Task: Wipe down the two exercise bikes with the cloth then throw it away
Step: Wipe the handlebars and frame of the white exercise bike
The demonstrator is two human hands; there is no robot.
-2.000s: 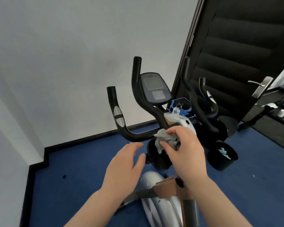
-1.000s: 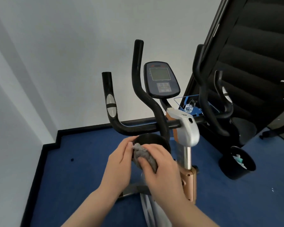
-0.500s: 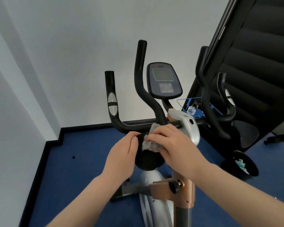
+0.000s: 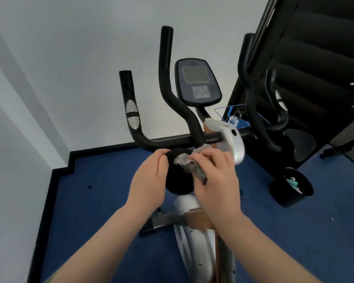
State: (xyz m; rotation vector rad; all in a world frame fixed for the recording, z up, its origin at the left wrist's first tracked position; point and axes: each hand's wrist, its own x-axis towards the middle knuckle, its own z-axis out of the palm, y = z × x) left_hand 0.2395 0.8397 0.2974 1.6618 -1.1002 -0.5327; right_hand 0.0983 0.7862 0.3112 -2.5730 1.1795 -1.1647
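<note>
Just below the bike's handlebar (image 4: 172, 140), the right hand (image 4: 215, 178) pinched the grey cloth (image 4: 189, 164) against a black round pad (image 4: 178, 180); the left hand (image 4: 149, 178) clasped the pad's left edge.

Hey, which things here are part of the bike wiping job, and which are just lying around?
Job: grey cloth in right hand; left hand; near bike; second bike; black bin.
Lying about: blue-framed clear tray; black padded panel.

Handlebars (image 4: 168, 82) and console (image 4: 197, 81) rise just beyond the hands; open blue floor (image 4: 102, 193) lies left.
</note>
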